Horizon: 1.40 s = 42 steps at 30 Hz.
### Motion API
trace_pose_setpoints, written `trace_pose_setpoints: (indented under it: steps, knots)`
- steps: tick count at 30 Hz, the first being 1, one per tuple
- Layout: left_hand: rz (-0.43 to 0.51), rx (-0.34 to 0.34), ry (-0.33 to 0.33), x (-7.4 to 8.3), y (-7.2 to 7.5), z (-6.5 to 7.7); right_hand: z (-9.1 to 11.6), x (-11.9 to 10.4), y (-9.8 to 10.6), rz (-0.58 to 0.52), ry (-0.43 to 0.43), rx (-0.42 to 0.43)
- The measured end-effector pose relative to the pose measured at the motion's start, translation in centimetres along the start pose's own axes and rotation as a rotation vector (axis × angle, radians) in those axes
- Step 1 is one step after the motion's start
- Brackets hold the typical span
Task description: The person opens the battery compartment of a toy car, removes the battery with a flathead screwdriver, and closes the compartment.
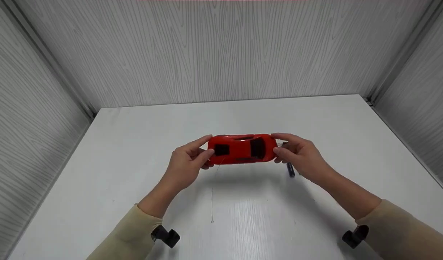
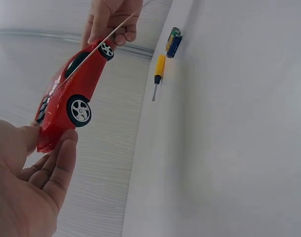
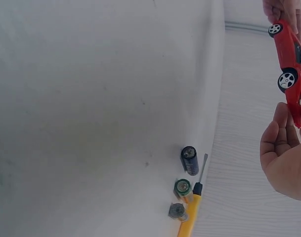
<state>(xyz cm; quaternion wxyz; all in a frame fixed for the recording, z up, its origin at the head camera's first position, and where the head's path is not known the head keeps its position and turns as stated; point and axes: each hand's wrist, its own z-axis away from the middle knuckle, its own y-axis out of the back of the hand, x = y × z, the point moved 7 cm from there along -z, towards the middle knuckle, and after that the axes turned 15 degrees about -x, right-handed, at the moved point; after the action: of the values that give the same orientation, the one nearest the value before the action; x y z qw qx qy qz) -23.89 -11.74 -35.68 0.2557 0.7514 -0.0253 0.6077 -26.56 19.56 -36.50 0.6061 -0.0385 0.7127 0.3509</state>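
Note:
A red toy car (image 1: 239, 148) with black windows is held level above the white table, one end in each hand. My left hand (image 1: 187, 162) pinches its left end, thumb on top and fingers at the edge and beneath. At the other end my right hand (image 1: 305, 156) grips it the same way. Silver-spoked wheels (image 2: 79, 110) show along the car's side in the left wrist view. A thin pale wire (image 2: 98, 47) runs past the body there; in the head view it trails down toward me.
On the white tabletop (image 1: 134, 144), behind the right hand, lie a dark battery (image 1: 291, 169), a green-topped battery (image 3: 183, 186), a grey-ended battery (image 3: 178, 211) and a yellow-handled screwdriver (image 3: 191, 215). Grey wood-grain panels (image 1: 221, 50) enclose the table at the back and sides.

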Motion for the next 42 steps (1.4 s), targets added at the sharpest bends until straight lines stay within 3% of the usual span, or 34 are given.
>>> trace_pose_setpoints:
  steps: [9, 18, 26, 42]
  knots:
    - [0.040, -0.045, 0.154, -3.7, -0.8, -0.3, -0.7, 3.1, -1.4, -0.012, -0.166, -0.068]
    - [-0.010, -0.062, 0.273, -6.6, -1.7, -0.6, -1.4, 4.5, -2.5, -0.052, -0.234, -0.090]
    - [-0.013, -0.073, 0.300, -7.3, -1.8, -0.7, -1.7, 4.8, -2.8, 0.030, -0.303, -0.080]
    - [0.030, -0.058, 0.346, -7.4, -2.2, -0.7, -1.7, 5.0, -3.2, 0.155, -0.342, -0.068]
